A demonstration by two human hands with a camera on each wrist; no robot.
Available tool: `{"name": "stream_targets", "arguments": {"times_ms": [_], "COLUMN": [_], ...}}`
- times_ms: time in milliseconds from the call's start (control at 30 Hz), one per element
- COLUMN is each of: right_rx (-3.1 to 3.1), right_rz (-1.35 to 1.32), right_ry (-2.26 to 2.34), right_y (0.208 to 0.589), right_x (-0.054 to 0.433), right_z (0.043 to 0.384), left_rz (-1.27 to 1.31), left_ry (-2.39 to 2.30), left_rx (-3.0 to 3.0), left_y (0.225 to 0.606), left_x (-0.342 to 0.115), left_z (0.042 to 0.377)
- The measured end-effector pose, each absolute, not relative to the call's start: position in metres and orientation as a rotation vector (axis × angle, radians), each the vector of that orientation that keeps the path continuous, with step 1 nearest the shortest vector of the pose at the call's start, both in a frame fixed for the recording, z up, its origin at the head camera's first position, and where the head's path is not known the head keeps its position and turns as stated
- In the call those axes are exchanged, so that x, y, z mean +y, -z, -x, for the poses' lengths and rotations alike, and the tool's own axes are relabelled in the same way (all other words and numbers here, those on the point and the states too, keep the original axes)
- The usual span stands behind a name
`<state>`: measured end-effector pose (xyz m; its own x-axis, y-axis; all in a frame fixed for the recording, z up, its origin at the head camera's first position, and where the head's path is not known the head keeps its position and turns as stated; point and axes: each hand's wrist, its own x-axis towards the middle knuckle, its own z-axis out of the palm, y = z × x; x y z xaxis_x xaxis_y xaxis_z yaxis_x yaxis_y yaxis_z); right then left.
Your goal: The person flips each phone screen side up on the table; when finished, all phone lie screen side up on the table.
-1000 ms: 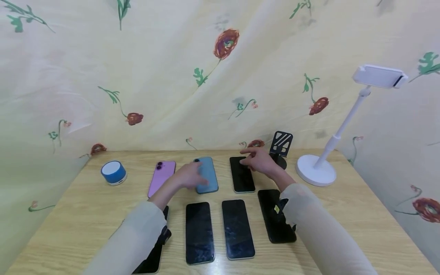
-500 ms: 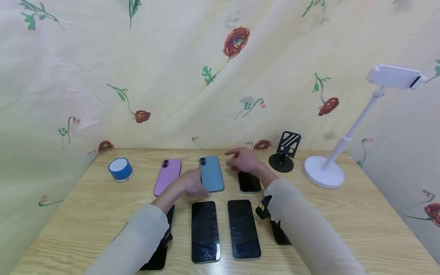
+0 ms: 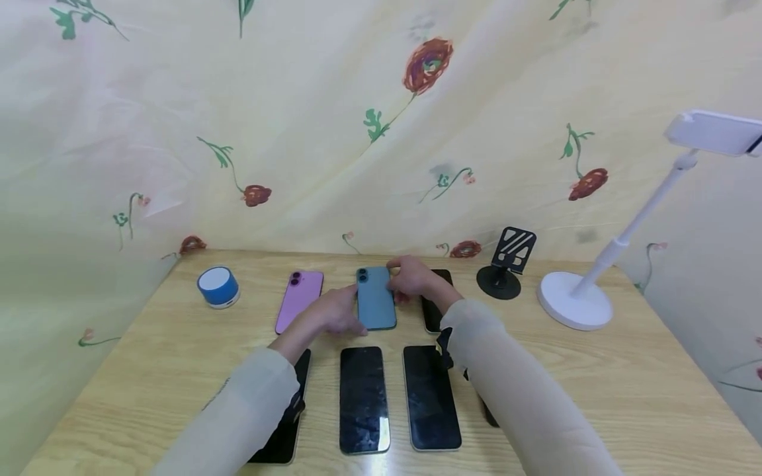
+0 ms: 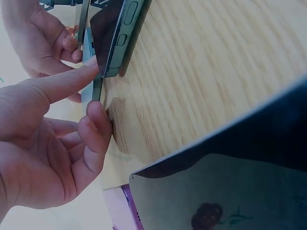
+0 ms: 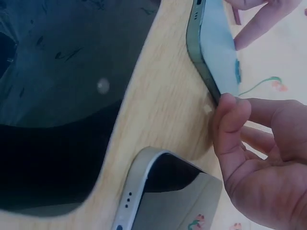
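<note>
Blue phone (image 3: 376,304) | left hand (image 3: 339,311): fingers wide, left edge | right hand (image 3: 412,276): fingers bent, right edge; cannot tell grip

From my remote seat I'm taking the black stand (image 3: 506,270) as my landmark; it's holding up a slotted plate on a round foot. To its right I'm viewing a white stand (image 3: 608,256), which is rising well above the black stand on a slanting pole from a round base. Well to the left of the black stand I'm seeing a blue cylinder (image 3: 218,287) with a white top. Beneath the black stand the pale wooden bench (image 3: 149,370) is spreading, and behind it a cream cloth (image 3: 309,132) is hanging, showing red flowers and green stems.
</note>
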<state>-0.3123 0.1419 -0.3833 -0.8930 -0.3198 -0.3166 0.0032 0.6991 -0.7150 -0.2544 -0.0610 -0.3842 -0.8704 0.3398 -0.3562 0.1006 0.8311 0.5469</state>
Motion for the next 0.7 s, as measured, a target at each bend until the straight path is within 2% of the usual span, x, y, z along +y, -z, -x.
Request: {"name": "stream_targets", "arguments": {"times_ms": [367,700], "right_rx": [2.458,2.464], "right_rz": [0.229,0.174], "right_ry": [0.990,1.007], "right_y": [0.3799,0.3779], "right_x": [0.1390,0.1361], "right_z": [0.3140,0.3115], "left_rz": [-0.268,-0.317], "left_ry": [-0.764,-0.781], "left_rx": [2.503,2.524], "left_y": [0.3809,0.3809], "left_x": [-0.0601,-0.0571], "left_z": [0.2544,0.2494]}}
